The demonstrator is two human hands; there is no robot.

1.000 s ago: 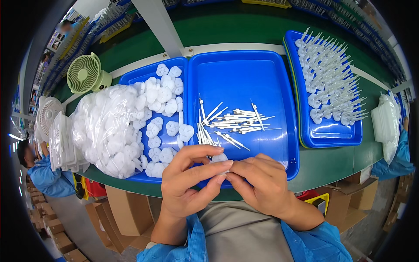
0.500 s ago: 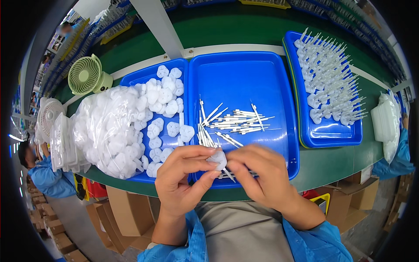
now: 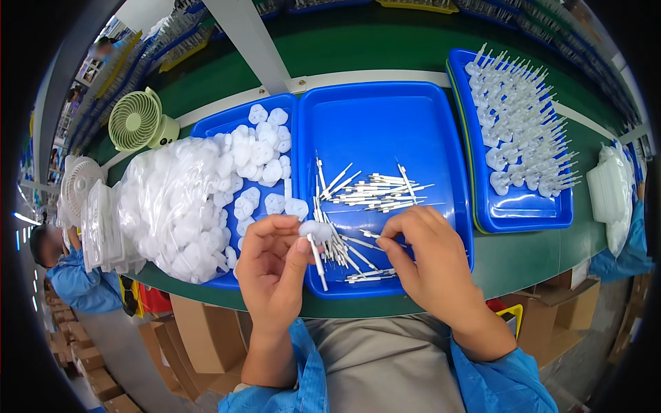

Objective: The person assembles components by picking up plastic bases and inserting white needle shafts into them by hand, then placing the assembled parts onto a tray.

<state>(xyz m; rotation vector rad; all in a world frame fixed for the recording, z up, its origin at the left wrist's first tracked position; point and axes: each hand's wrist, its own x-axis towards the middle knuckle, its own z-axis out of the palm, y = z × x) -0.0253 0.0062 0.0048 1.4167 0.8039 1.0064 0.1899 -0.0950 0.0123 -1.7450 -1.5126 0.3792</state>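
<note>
While a clear plastic bag (image 3: 162,206) heaped with white discs lies at our left, more translucent white, petal-edged plastic discs (image 3: 264,153) lie loose in a shallow blue plastic left tray (image 3: 231,121); these, we judge, are unpaired. Our left hand (image 3: 273,267) is clamped, thumb to fingers, on a white held disc (image 3: 315,230), from which a slim white held rod (image 3: 318,267) slants downward; this pair looks joined. Within the large blue plastic middle tray (image 3: 379,131), many slim white loose rods (image 3: 375,193) lie without discs. Our right hand (image 3: 430,265) has thumb and forefinger pinched together on another white rod (image 3: 370,234) above that tray. Farthest right, a blue plastic right tray (image 3: 523,215) on the green worktop (image 3: 509,261) bears rows of disc-and-rod pieces (image 3: 520,127), which we take as the finished share; plenty of loose parts remain.
</note>
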